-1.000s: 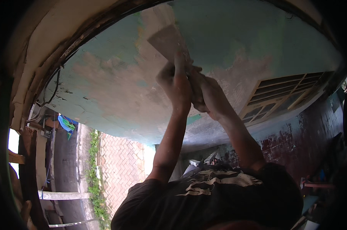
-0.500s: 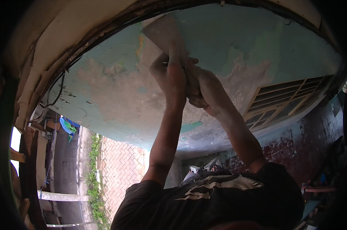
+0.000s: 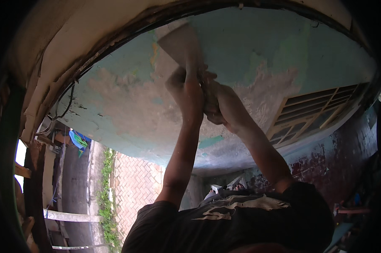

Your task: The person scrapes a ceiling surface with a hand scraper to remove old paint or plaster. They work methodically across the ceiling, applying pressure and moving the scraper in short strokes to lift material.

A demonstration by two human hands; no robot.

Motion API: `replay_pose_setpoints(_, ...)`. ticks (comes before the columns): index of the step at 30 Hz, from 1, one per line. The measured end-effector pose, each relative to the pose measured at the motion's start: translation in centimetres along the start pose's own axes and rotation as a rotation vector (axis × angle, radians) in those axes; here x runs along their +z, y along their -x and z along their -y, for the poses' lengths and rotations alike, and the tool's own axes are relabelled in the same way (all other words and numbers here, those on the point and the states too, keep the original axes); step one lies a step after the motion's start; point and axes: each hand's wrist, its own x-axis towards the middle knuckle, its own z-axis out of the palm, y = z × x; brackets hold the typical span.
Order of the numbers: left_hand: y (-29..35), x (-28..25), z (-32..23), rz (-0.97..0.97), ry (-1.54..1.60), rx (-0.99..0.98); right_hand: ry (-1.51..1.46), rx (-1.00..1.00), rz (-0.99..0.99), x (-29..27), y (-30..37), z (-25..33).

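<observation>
Scraper (image 3: 180, 44), flat and broad-bladed, is at the painted wall (image 3: 237, 46) in the upper middle of the view, its wide edge pointing away from the person. The left hand (image 3: 188, 88) is closed on it where the blade narrows, with one finger stretched along the blade. The right hand (image 3: 218, 101) sits just beside and slightly lower, touching the left, its fingers folded around the handle end; the handle is mostly covered, so I cannot tell how each finger lies. Both forearms reach up from the sleeves of a dark shirt (image 3: 249, 227) with a pale print.

Teal paint covers much of the wall, broken by a large bare patch (image 3: 127, 101) left of the hands and a smaller one to their right. Farther right is a slatted window (image 3: 312, 109). At lower left, a strip of green plants (image 3: 107, 198) runs beside herringbone paving (image 3: 135, 189).
</observation>
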Motion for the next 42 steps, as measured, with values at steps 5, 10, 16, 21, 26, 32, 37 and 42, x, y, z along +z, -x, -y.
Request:
replay_pose_setpoints(5, 6.9, -3.8, 8.8, -0.059, -0.081, -0.189, -0.028, 0.166, -0.111, -4.3, 2.9, -9.1)
replay_pose_setpoints(10, 3.3, -2.1, 5.9, -0.062, -0.026, -0.154, -0.056, 0.086, -0.067, -3.0, 1.2, -5.0)
replay_pose_setpoints(16, 2.4, -1.7, 3.0, -0.055, -0.039, -0.13, -0.098, 0.13, -0.016, -2.0, 1.2, -4.3)
replay_pose_setpoints(21, 7.9, -4.1, 8.0, -0.121, -0.084, -0.264, -0.12, 0.268, -0.113, -4.0, 3.6, -9.5)
replay_pose_setpoints(26, 3.4, -2.4, 4.0, -0.05, -0.029, -0.113, -0.112, 0.132, -0.051, -2.1, 1.5, -5.4)
replay_pose_setpoints(32, 3.8, -2.8, 5.1, -0.028, -0.171, -0.137, -0.089, 0.178, -0.049, -2.8, 1.5, -6.1)
replay_pose_setpoints(37, 7.9, -4.7, 9.8, -0.09, -0.091, -0.231, -0.086, 0.236, -0.134, -4.0, 3.2, -9.6)
replay_pose_setpoints(42, 1.7, -1.8, 4.4, -0.008, -0.008, -0.042, -0.076, 0.099, -0.03, -2.7, 0.4, -5.2)
